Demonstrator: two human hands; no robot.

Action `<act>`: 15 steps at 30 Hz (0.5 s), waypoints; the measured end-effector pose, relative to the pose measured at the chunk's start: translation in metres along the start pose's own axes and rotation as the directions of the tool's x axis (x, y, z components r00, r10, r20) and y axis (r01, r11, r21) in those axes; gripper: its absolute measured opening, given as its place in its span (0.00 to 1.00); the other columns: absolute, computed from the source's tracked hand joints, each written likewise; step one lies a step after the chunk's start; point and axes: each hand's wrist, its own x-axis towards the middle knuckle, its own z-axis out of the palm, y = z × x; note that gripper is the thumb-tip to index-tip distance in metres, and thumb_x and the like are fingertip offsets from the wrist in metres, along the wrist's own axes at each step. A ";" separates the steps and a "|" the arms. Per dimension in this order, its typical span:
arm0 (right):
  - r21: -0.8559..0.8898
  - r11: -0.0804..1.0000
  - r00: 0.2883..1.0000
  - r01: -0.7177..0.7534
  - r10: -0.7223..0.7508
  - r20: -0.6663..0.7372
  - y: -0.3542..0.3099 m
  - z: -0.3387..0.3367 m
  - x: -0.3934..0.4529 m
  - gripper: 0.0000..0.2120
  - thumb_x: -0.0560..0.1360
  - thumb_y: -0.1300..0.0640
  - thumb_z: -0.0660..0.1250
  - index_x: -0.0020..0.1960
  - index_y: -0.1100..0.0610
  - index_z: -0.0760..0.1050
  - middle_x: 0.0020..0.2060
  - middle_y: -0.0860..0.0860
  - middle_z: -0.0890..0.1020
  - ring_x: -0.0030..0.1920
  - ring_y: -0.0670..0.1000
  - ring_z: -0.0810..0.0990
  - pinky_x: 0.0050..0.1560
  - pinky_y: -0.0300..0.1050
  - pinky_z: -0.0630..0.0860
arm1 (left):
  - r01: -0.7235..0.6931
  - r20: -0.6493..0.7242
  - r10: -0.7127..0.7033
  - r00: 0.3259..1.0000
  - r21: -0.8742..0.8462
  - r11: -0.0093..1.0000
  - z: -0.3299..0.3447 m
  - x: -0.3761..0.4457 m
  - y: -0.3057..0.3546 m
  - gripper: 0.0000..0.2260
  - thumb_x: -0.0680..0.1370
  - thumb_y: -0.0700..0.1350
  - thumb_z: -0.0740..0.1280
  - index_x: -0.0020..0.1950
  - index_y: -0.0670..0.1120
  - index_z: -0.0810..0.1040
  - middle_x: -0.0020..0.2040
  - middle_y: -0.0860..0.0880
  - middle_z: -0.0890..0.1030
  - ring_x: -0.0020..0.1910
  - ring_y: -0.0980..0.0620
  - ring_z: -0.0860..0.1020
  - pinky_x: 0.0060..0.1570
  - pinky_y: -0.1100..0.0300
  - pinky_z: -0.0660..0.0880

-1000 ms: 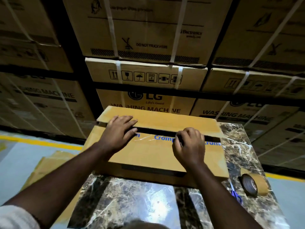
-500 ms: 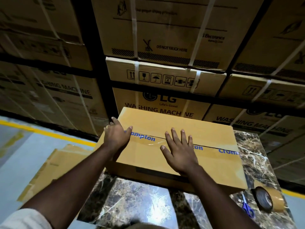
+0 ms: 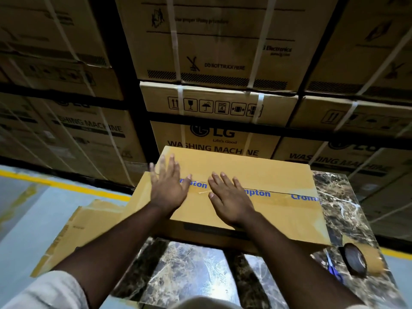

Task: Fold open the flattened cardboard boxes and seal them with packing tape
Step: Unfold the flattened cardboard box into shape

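The cardboard box (image 3: 245, 197) is set on the marble table (image 3: 347, 210), its top flaps closed and a strip of clear printed tape (image 3: 278, 195) laid along the seam. Behind the box, strapped washing-machine cartons (image 3: 214, 94) are stacked; to its left, lower down, flattened cardboard (image 3: 73, 230) is seen over the grey floor (image 3: 26, 208). Near the box's near right corner a roll of packing tape (image 3: 356, 259) is lying on the table, with blue-handled scissors (image 3: 334, 268) just beside it.

The box is judged to be light and probably empty, with walls stiff at the edges but springy across the flaps, so pressure is best spread flat rather than poked. It is best taken by its two short ends or lower edges, since the taped band looks slick.

Both forearms are reached forward from the near side of the box. The left hand (image 3: 169, 186) is spread wide, fingers straight, at the box's left end; it is blurred, so contact cannot be confirmed. The right hand (image 3: 229, 197) is laid flat on the tape near the middle, fingers extended. Nothing is gripped by either hand.
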 end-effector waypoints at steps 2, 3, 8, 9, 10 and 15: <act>0.283 0.959 0.999 -0.020 0.028 -0.025 0.012 -0.005 -0.009 0.23 0.87 0.50 0.57 0.81 0.47 0.65 0.82 0.44 0.63 0.83 0.47 0.55 0.83 0.48 0.46 | -0.173 0.056 0.177 0.983 -0.061 0.983 0.002 -0.005 0.027 0.36 0.83 0.68 0.41 0.85 0.48 0.50 0.85 0.48 0.49 0.84 0.48 0.42 0.79 0.44 0.33; 0.514 0.854 0.991 -0.077 0.124 -0.058 0.017 -0.012 -0.018 0.20 0.85 0.52 0.61 0.76 0.46 0.74 0.77 0.45 0.72 0.80 0.48 0.65 0.83 0.51 0.54 | -0.234 0.076 0.242 0.967 -0.102 0.967 0.004 -0.008 0.043 0.35 0.84 0.67 0.41 0.85 0.49 0.49 0.85 0.49 0.49 0.84 0.50 0.44 0.80 0.46 0.36; 0.931 0.350 0.539 0.105 0.767 -0.349 0.049 -0.052 -0.109 0.11 0.85 0.63 0.64 0.56 0.51 0.84 0.49 0.56 0.87 0.48 0.52 0.86 0.48 0.55 0.86 | -0.383 0.099 0.408 0.908 -0.202 0.901 0.018 -0.019 0.120 0.32 0.85 0.64 0.47 0.85 0.49 0.50 0.85 0.51 0.47 0.84 0.52 0.44 0.81 0.49 0.38; 0.919 0.380 0.378 0.105 0.840 -0.390 0.064 -0.059 -0.132 0.13 0.84 0.63 0.64 0.53 0.49 0.84 0.48 0.57 0.87 0.46 0.52 0.85 0.45 0.54 0.85 | -0.402 0.107 0.429 0.897 -0.206 0.892 0.021 -0.020 0.136 0.32 0.85 0.64 0.47 0.85 0.48 0.50 0.85 0.51 0.47 0.84 0.52 0.44 0.81 0.49 0.38; 0.897 0.440 0.222 0.051 0.870 -0.440 0.084 -0.061 -0.154 0.13 0.83 0.62 0.65 0.52 0.47 0.83 0.49 0.56 0.87 0.47 0.53 0.86 0.46 0.52 0.84 | -0.420 0.116 0.449 0.886 -0.211 0.883 0.023 -0.021 0.152 0.32 0.85 0.64 0.47 0.85 0.48 0.50 0.85 0.51 0.47 0.84 0.52 0.44 0.81 0.48 0.38; 0.522 0.332 0.205 -0.786 0.936 -0.287 0.214 -0.033 -0.211 0.32 0.77 0.32 0.60 0.75 0.49 0.71 0.75 0.56 0.73 0.75 0.63 0.69 0.72 0.63 0.67 | -0.499 0.138 0.542 0.829 -0.255 0.828 0.033 -0.026 0.240 0.32 0.86 0.63 0.47 0.85 0.47 0.51 0.85 0.49 0.49 0.84 0.51 0.45 0.82 0.48 0.40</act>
